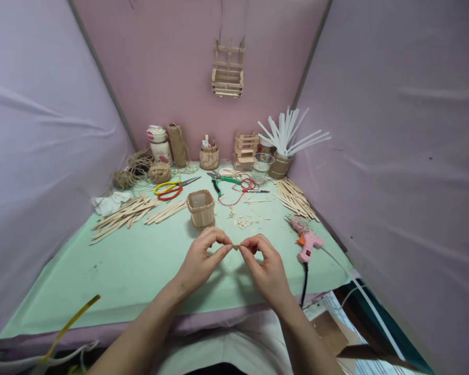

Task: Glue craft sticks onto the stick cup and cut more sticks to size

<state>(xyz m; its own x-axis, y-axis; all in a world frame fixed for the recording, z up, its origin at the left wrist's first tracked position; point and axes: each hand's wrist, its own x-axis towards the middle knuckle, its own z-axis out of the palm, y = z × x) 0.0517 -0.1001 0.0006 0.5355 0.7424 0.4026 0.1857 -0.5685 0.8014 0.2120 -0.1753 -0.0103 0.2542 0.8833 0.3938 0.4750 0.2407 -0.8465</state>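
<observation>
My left hand and my right hand meet over the near middle of the table. Both pinch a small brown piece between thumb and forefinger, one at each end; it looks like a bit of wood, but its exact kind is too small to tell. Just beyond my left hand stands a square cup of wooden craft sticks, upright with its mouth facing up. Small wood chips lie scattered beyond my fingertips.
On the right lies a pink glue gun with its cord over the table edge. Craft sticks lie at left, and more sticks at right. Scissors, green-handled cutters, twine and a clear cup sit farther back.
</observation>
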